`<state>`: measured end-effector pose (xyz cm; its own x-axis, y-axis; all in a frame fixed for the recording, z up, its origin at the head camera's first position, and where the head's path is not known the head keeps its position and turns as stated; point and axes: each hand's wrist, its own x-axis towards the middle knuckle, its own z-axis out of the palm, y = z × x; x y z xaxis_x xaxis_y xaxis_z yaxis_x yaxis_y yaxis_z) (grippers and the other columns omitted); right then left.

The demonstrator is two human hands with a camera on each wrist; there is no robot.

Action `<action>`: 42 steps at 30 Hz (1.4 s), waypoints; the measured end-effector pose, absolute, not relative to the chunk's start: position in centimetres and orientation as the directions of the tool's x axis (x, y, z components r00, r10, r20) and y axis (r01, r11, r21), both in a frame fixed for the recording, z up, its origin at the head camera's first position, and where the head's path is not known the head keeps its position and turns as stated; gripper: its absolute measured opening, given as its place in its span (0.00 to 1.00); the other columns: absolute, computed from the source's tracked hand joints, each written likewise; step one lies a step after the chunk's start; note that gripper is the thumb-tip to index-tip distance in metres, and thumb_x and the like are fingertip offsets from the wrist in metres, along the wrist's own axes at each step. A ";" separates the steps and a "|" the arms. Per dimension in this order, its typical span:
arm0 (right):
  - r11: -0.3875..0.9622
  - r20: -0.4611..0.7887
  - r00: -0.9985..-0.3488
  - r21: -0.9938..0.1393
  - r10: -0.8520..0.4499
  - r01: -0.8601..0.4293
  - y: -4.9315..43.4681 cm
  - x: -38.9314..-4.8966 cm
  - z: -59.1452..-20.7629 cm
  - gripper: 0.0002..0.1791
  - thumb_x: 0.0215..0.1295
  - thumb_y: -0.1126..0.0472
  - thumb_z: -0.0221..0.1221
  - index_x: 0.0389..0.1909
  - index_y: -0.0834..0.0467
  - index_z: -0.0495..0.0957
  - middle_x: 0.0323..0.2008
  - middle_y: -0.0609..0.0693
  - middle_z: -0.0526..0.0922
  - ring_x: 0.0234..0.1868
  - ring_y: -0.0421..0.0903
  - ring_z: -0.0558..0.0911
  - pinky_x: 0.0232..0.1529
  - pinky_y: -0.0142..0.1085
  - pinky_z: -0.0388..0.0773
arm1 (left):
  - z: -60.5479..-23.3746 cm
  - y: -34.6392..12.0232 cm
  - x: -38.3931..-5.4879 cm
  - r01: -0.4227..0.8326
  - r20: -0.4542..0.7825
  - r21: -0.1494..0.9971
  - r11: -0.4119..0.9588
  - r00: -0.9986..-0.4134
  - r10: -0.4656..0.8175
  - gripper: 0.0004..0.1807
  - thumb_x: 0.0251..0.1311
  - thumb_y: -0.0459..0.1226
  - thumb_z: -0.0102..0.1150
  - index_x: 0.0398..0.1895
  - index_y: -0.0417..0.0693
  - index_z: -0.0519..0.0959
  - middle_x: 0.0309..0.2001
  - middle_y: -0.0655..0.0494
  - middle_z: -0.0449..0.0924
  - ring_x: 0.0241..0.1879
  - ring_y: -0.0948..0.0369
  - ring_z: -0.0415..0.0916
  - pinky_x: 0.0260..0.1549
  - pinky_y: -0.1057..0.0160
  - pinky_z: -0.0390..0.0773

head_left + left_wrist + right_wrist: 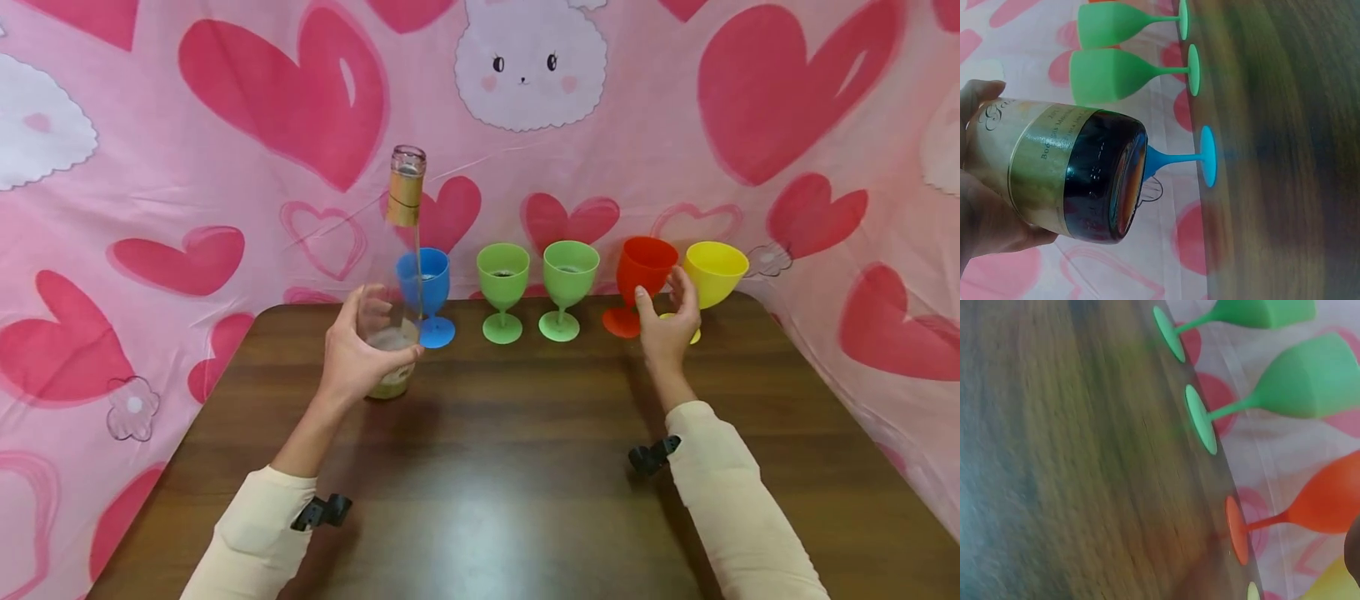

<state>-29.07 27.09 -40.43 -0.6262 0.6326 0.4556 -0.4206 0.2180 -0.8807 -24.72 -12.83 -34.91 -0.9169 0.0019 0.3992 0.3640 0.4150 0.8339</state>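
My left hand grips a glass wine bottle around its body, thumb on the near side. The bottle is uncorked and nearly upright, with gold foil on its neck. In the left wrist view its dark base hangs above table level, in front of a blue goblet. My right hand is at a red goblet, thumb overlapping its bowl and fingers spread toward a yellow goblet. In the right wrist view just a dark fingertip shows beside the red bowl.
Two green goblets, a left one and a right one, stand between the blue and red ones. Dark liquid shows inside them. All the goblets line the back edge of the brown wooden table. A pink heart-print cloth hangs behind.
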 end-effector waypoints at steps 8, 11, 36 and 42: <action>0.175 0.330 -0.753 -0.943 0.569 -0.282 28.4 -31.6 -41.1 0.47 0.52 0.62 0.69 0.73 0.55 0.57 0.71 0.54 0.66 0.73 0.48 0.64 0.77 0.40 0.57 | -35.0 -13.0 -24.7 0.345 0.389 0.834 0.431 -0.921 -0.016 0.47 0.31 0.35 0.81 0.62 0.53 0.69 0.52 0.48 0.81 0.52 0.54 0.79 0.53 0.50 0.80; 0.147 0.291 -0.781 -0.956 0.553 -0.252 29.0 -32.7 -40.9 0.50 0.51 0.61 0.70 0.74 0.51 0.53 0.70 0.53 0.66 0.70 0.47 0.66 0.75 0.39 0.61 | -35.1 -13.0 -24.8 0.338 0.379 0.842 0.420 -0.925 -0.015 0.47 0.31 0.34 0.81 0.62 0.52 0.68 0.52 0.47 0.80 0.51 0.53 0.80 0.53 0.51 0.80; 0.119 0.157 -0.824 -0.987 0.545 -0.109 29.3 -31.9 -38.4 0.48 0.51 0.58 0.71 0.69 0.44 0.53 0.66 0.43 0.64 0.66 0.40 0.64 0.68 0.37 0.70 | -36.0 -13.5 -25.8 0.366 0.399 0.850 0.378 -0.917 -0.009 0.46 0.32 0.34 0.81 0.61 0.48 0.68 0.52 0.43 0.79 0.54 0.49 0.77 0.57 0.46 0.78; 0.181 0.305 -0.819 -0.952 0.487 -0.246 27.4 -29.3 -37.5 0.44 0.48 0.64 0.72 0.66 0.51 0.59 0.57 0.37 0.70 0.59 0.36 0.68 0.60 0.31 0.73 | -36.0 -13.8 -25.8 0.363 0.392 0.859 0.360 -0.920 -0.009 0.45 0.33 0.33 0.81 0.60 0.48 0.67 0.52 0.42 0.78 0.53 0.48 0.80 0.57 0.47 0.78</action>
